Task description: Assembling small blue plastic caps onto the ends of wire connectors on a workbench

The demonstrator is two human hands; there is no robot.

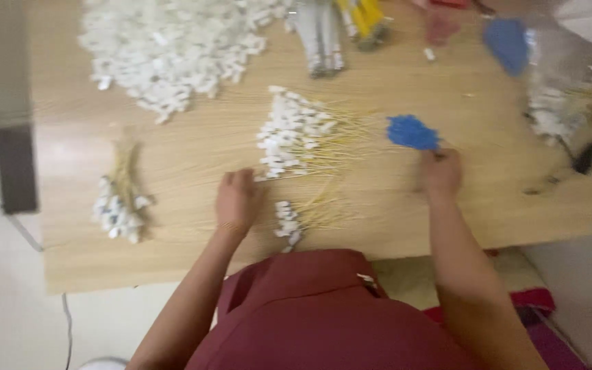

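Right hand [441,173], centre right: fingers pinch blue plastic piece [412,132]. Left hand [236,201] rests curled on wooden surface [193,147] touching white-tipped thin sticks [294,136]; grip unclear.

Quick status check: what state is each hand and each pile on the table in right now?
left hand: closed, resting beside the stick pile
right hand: pinching the blue piece
blue piece: held at its edge
white-tipped stick pile: loose, fanned out
tied stick bundle: bunched, lying flat
white pieces heap: loose

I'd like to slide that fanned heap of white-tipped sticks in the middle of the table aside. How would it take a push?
The fanned heap looks loose and unbound, so it would probably scatter rather than move together. The sticks look thin, so likely light and easily bent. The left hand rests at its near edge.
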